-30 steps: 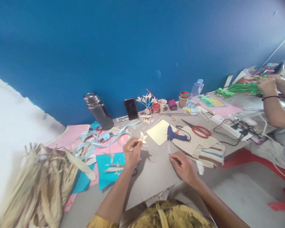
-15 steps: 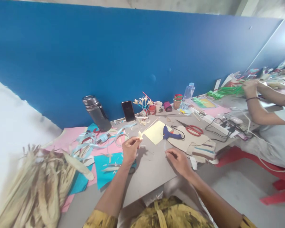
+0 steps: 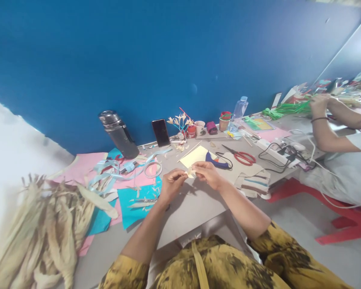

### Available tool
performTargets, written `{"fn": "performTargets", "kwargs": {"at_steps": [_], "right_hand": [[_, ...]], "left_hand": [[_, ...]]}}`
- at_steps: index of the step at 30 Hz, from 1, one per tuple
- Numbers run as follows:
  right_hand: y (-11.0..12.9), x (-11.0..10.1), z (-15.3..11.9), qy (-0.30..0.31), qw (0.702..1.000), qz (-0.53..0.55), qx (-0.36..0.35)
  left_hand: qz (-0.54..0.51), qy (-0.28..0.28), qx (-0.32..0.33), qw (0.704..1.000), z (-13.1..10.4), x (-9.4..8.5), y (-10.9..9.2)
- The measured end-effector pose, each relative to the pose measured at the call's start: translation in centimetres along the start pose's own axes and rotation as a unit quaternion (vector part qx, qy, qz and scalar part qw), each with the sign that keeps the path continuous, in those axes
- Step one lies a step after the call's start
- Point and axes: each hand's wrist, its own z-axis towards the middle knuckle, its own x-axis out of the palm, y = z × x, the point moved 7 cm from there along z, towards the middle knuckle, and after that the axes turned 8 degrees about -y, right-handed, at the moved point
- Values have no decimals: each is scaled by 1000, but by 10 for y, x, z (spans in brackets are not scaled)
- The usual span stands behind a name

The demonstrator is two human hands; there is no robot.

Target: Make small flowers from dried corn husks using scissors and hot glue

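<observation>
Top (image 3: 222, 263) worn: mustard-yellow w/ blotchy dark brown-to-blk print, irregular patches, fabric loose & softly creased, nearer the wearer than both hands. Plain yellow strip (image 3: 200, 267), narrow & flat, runs down mid-front, approx. centred below the hands. L sleeve (image 3: 124, 273), same yellow/dk pattern, ends nr elbow, well back from L hand (image 3: 172, 184); R sleeve (image 3: 289, 251), same cloth, wide & roomy, heavier dk blotches, also stops nr elbow, well back from R hand (image 3: 209, 174). Forearms bare btwn sleeve edges & hands; fingers slim, ungloved. Print detail slightly blurred, so motif poss. leafy, can't be sure.
</observation>
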Motion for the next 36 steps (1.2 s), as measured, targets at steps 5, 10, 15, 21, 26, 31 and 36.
{"fn": "performTargets", "kwargs": {"at_steps": [5, 10, 15, 21, 26, 31, 36], "right_hand": [[-2, -6, 2, -4, 999, 39, 0], [-5, -8, 5, -15, 994, 106, -4], [-5, -9, 4, 14, 966, 254, 47], [-10, -3, -1, 75, 915, 377, 123], [-7, 6, -2, 97, 914, 378, 116], [-3, 10, 1, 103, 924, 354, 104], [-6, 14, 5, 91, 933, 335, 99]], "left_hand": [[24, -1, -13, 1000, -3, 2, -2], [25, 12, -83, 996, -8, 7, 4], [61, 9, -99, 993, -7, 5, 1], [112, 17, -57, 992, -3, -3, -8], [140, 2, -55, 989, -2, -4, -4], [110, -136, -85, 981, 7, -31, 2], [106, -217, -106, 965, 15, -58, 0]]}}
